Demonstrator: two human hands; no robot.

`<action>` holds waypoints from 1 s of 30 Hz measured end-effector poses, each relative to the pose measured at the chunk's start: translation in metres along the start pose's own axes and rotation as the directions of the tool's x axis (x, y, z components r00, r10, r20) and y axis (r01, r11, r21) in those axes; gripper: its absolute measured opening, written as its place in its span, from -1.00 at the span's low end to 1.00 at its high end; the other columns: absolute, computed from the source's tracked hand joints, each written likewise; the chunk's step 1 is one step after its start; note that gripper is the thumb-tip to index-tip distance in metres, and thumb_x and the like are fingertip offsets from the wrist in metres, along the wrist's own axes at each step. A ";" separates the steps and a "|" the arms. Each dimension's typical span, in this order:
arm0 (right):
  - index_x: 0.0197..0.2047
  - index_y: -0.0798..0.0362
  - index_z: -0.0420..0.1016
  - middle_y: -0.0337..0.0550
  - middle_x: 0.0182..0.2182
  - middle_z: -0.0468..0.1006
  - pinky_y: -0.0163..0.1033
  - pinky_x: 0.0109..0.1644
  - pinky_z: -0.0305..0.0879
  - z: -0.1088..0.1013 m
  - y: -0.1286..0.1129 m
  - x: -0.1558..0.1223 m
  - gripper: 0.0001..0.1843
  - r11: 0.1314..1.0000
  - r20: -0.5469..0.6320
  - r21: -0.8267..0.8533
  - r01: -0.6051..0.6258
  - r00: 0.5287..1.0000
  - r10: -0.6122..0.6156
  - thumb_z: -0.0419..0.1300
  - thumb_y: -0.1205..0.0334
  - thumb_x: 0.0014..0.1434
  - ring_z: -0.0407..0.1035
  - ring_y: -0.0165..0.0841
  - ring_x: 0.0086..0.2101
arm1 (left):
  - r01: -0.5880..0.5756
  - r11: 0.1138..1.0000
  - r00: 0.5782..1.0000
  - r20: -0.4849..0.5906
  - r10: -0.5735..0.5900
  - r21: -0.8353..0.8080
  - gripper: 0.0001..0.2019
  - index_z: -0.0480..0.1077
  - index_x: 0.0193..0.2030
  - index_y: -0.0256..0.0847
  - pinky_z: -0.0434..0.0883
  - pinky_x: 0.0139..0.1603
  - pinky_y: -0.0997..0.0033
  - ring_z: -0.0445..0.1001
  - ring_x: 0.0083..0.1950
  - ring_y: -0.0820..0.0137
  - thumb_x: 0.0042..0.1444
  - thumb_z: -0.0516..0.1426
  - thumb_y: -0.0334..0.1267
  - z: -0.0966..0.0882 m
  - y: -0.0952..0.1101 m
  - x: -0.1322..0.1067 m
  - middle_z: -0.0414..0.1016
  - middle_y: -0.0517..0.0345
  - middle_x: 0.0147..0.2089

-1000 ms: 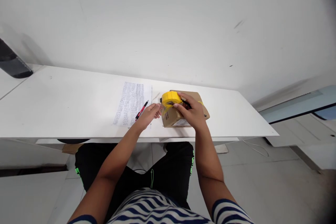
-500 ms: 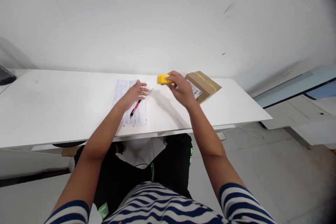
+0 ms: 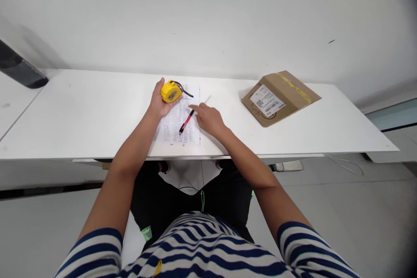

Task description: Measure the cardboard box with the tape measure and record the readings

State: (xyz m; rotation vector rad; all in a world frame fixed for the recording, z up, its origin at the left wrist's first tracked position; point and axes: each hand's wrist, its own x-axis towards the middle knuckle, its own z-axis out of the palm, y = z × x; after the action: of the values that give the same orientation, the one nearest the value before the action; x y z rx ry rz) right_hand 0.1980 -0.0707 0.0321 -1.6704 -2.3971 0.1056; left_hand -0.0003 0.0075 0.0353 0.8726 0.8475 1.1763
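A yellow tape measure (image 3: pixel 171 91) with a black wrist strap rests in my left hand (image 3: pixel 160 100), its thumb up along the case's left side and its fingers beneath. My right hand (image 3: pixel 209 118) hovers over the right part of a printed sheet of paper (image 3: pixel 169 128), index finger stretched out to the left and the other fingers bent. Nothing shows in its grasp. Just below that finger lies a red and black pen (image 3: pixel 186 123), slanted across the sheet; its upper end is partly hidden by the hand. A thin pale tip (image 3: pixel 208 98) shows beyond the hand.
A cardboard parcel (image 3: pixel 295 91) with a white shipping label and yellow tape lies to the right on the white table (image 3: pixel 97 113). At the far left a dark object (image 3: pixel 22 67) stands by the wall. The table's front edge runs just above my legs.
The tape measure has passed from my right hand to my left. My right hand has come down beside the pen. The view has shifted, so the parcel sits further right.
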 end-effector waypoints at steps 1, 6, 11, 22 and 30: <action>0.39 -0.04 0.39 0.11 0.01 0.56 -0.12 -0.16 0.30 0.004 0.003 0.002 -0.43 0.998 0.110 -0.038 0.044 0.993 -0.039 -0.01 0.40 0.38 0.50 -0.15 -0.19 | -0.012 1.000 0.999 -0.046 0.013 0.022 -0.51 0.41 -0.19 -0.12 0.59 -0.02 0.28 0.61 0.02 0.30 0.19 0.14 0.32 -0.001 -0.004 0.003 0.61 0.01 -0.11; 0.22 0.04 0.55 0.12 -0.07 0.62 -0.13 -0.18 0.19 0.011 0.010 0.011 -0.51 0.924 0.190 -0.105 0.368 0.919 -0.345 -0.07 0.43 0.41 0.48 -0.20 -0.21 | -0.149 0.964 0.955 -0.221 0.198 0.220 -0.66 0.35 -0.19 -0.10 0.54 -0.04 0.30 0.56 -0.01 0.33 0.17 0.28 0.09 0.000 -0.026 0.006 0.56 0.06 -0.06; 0.07 0.03 0.53 -0.09 -0.31 0.63 -0.18 -0.20 0.21 0.012 0.008 -0.032 -0.69 0.914 -0.100 0.291 0.283 0.959 -0.265 0.06 0.11 0.44 0.41 -0.29 -0.34 | -0.275 0.740 0.890 -0.129 0.438 0.614 -0.81 0.41 -0.18 -0.11 0.46 0.13 0.21 0.52 0.02 0.30 0.16 0.28 -0.13 0.006 -0.038 -0.006 0.54 0.05 -0.02; -0.35 -0.02 0.48 -0.21 -0.49 0.52 -0.19 -0.23 0.33 0.027 -0.020 -0.078 -0.41 0.513 0.091 0.849 -0.127 0.991 0.094 0.06 -0.39 0.29 0.41 -0.32 -0.38 | -0.498 0.278 0.825 0.350 0.444 0.821 -0.93 0.45 -0.21 -0.13 0.32 0.39 0.01 0.34 0.36 0.10 0.15 0.21 -0.34 0.014 -0.047 -0.011 0.44 -0.05 0.28; -0.60 -0.05 0.26 -0.22 -0.62 0.38 -0.18 -0.38 0.20 0.025 -0.025 -0.082 -0.38 0.574 0.085 0.799 -0.177 0.979 0.184 0.18 -0.36 0.22 0.29 -0.32 -0.46 | -0.385 0.341 0.886 0.241 0.395 0.857 -0.88 0.48 -0.12 -0.14 0.35 0.32 0.04 0.36 0.32 0.09 0.21 0.24 -0.26 0.013 -0.048 -0.010 0.45 -0.04 0.24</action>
State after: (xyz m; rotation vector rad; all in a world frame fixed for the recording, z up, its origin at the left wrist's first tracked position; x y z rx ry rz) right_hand 0.1962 -0.1543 0.0010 -1.3922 -1.6795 1.0550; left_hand 0.0288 -0.0116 -0.0011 2.0774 1.3580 1.0811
